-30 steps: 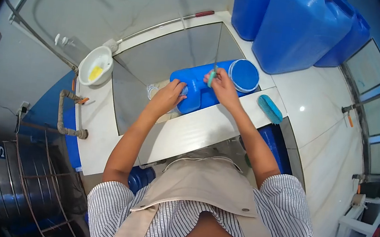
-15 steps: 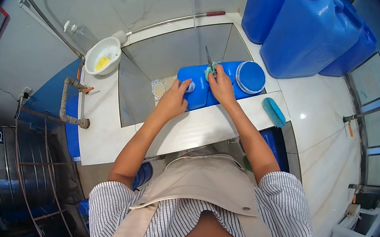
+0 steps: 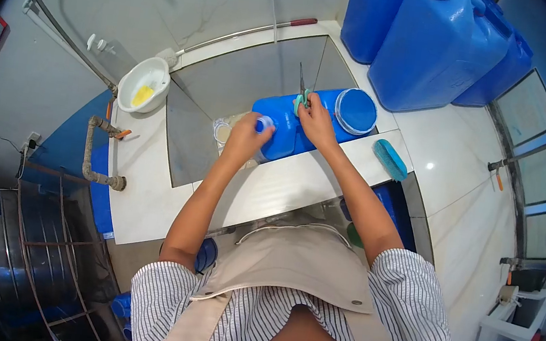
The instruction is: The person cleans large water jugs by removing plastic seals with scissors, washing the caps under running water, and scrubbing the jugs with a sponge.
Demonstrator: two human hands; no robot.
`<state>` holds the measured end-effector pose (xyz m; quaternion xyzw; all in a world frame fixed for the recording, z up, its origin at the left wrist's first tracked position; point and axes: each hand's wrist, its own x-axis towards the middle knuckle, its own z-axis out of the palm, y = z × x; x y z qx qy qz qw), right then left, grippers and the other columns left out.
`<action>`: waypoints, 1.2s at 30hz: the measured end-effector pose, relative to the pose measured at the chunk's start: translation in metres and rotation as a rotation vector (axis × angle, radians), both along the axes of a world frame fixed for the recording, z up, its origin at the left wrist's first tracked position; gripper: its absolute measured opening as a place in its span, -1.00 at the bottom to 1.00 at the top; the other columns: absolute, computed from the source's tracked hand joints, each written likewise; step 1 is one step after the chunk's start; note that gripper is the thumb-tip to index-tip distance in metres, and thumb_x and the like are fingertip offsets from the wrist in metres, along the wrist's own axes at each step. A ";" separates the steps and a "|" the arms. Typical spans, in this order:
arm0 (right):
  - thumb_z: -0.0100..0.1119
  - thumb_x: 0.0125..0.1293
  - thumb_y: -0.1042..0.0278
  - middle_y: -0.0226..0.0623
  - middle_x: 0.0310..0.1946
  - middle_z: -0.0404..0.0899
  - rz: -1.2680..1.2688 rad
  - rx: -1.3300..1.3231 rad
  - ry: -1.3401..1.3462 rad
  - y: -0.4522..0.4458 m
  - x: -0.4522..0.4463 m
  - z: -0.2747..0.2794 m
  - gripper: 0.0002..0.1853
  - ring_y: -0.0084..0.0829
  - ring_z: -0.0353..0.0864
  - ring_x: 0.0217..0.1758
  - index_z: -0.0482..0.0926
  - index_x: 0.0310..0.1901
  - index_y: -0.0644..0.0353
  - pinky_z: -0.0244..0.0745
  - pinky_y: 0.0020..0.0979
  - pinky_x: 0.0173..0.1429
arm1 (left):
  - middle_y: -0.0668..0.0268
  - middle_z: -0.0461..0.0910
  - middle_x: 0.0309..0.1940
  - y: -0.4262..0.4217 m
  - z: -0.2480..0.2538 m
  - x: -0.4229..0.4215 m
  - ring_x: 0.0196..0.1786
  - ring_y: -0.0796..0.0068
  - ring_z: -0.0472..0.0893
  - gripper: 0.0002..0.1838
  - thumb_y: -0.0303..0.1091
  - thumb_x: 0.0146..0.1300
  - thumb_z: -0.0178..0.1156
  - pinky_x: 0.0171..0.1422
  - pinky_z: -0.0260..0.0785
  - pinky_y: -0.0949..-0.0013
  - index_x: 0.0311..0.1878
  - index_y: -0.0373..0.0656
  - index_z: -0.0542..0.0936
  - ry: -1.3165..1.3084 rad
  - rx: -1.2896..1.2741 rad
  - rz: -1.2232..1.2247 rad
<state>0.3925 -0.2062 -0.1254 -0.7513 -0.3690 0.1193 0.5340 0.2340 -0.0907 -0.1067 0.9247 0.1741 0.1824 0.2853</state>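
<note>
A blue plastic container [image 3: 279,145] sits in the sink, with a wide blue lid [image 3: 358,111] wrapped in clear film at its right end. My left hand [image 3: 244,139] is over the container's left end, its fingers closed around a small blue cap [image 3: 264,124] with a whitish rim. Whether the cap is still attached to the container I cannot tell. In my right hand [image 3: 317,121] is a pair of scissors [image 3: 302,93] with teal handles, blades pointing up and away. That hand rests at the top of the container.
The tiled sink [image 3: 185,140] has a white counter around it. A white basin [image 3: 144,85] with a yellow sponge stands left; a teal brush [image 3: 390,160] lies on the front right rim. Large blue jugs [image 3: 427,60] stand back right. A long-handled brush [image 3: 248,35] lies along the back edge.
My left hand has shifted slightly left and turned, with the small blue cap now showing between its fingers. My right hand still holds the scissors in nearly the same place.
</note>
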 end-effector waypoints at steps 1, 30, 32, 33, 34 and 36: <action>0.04 0.29 0.31 0.06 -0.34 0.55 -0.002 0.000 -0.001 0.000 -0.001 -0.001 -0.72 -0.04 0.61 -0.29 0.30 -0.08 0.28 0.44 -0.18 -0.22 | 0.02 0.52 -0.15 0.002 0.006 -0.001 -0.16 0.24 0.57 -0.49 -0.19 0.03 0.36 -0.13 0.41 0.29 0.00 -0.23 0.44 0.050 -0.306 0.187; 0.30 0.14 -0.06 -0.47 -0.73 0.43 0.480 -0.139 0.731 0.003 -0.129 0.054 -0.57 -0.72 0.21 -0.73 0.47 -0.62 0.11 0.04 -0.57 -0.63 | 0.28 0.57 -0.16 0.012 0.027 -0.073 -0.12 0.62 0.52 -0.66 -0.43 0.26 0.16 0.03 0.33 0.53 0.07 -0.35 0.43 -0.673 -0.971 0.327; 0.30 0.14 -0.07 -0.48 -0.73 0.44 0.475 -0.150 0.686 0.007 -0.132 0.054 -0.55 -0.71 0.24 -0.71 0.47 -0.64 0.10 0.08 -0.57 -0.60 | 0.28 0.57 -0.16 0.014 0.030 -0.078 -0.12 0.61 0.52 -0.65 -0.42 0.27 0.16 0.03 0.34 0.52 0.08 -0.36 0.43 -0.659 -0.919 0.344; 0.29 0.14 -0.08 -0.48 -0.73 0.44 0.477 -0.130 0.691 0.009 -0.136 0.051 -0.55 -0.71 0.25 -0.70 0.47 -0.65 0.10 0.09 -0.58 -0.59 | 0.28 0.57 -0.16 0.014 0.030 -0.081 -0.12 0.61 0.52 -0.65 -0.42 0.28 0.15 0.03 0.34 0.51 0.09 -0.37 0.42 -0.640 -0.866 0.366; 0.29 0.14 -0.08 -0.48 -0.73 0.44 0.480 -0.113 0.700 0.010 -0.140 0.049 -0.55 -0.71 0.26 -0.69 0.47 -0.65 0.09 0.10 -0.59 -0.57 | 0.28 0.57 -0.16 0.012 0.028 -0.085 -0.12 0.61 0.52 -0.65 -0.42 0.28 0.15 0.03 0.34 0.51 0.09 -0.37 0.42 -0.641 -0.867 0.371; 0.29 0.15 -0.07 -0.47 -0.73 0.44 0.509 -0.169 0.763 0.011 -0.141 0.064 -0.55 -0.69 0.29 -0.66 0.47 -0.65 0.11 0.12 -0.58 -0.55 | 0.27 0.56 -0.15 0.014 0.023 -0.088 -0.11 0.58 0.52 -0.65 -0.41 0.29 0.14 0.04 0.35 0.51 0.08 -0.37 0.43 -0.666 -0.833 0.392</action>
